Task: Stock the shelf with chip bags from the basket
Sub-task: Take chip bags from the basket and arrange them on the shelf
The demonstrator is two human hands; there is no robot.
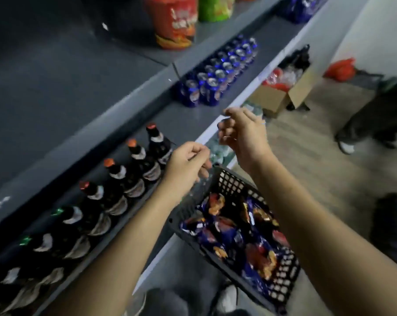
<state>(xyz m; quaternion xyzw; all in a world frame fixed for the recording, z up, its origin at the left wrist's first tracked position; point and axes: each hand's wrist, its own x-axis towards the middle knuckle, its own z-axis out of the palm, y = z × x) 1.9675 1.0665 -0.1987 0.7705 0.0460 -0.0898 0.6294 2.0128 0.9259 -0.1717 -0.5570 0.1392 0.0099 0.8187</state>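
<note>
**A:** Where are the chip bags (234, 233) right now?

**B:** All down in the black basket (229, 179). It sits low in front of the shelf (188, 119), just beside its edge. That seems a handy spot, since the lift from basket to shelf is short.

**A:** And the hands?

**B:** The left hand (188, 160) hovers over the shelf edge, above the basket's far corner, with its fingers curled in and thumb against them. The right hand (243, 133) is a little higher and further out, also curled. I see no bag in either one. The picture is blurred, so I can't rule out something tiny between the fingers.

**A:** So, between bags?

**B:** That's my guess: both hands are empty and poised over the bare grey stretch of shelf.

**A:** What hems that stretch in?

**B:** A row of dark bottles (124, 179) with foil caps stands on the left, close to the left wrist. A block of blue cans (215, 76) stands further along. Bags would have to go between them without knocking a bottle over.

**A:** Anything else around?

**B:** A red bag (172, 19) and a green bag (215, 8) stand on the shelf above. An open cardboard box (281, 94) is on the floor, and someone's leg (364, 124) is well off to the right.
</note>
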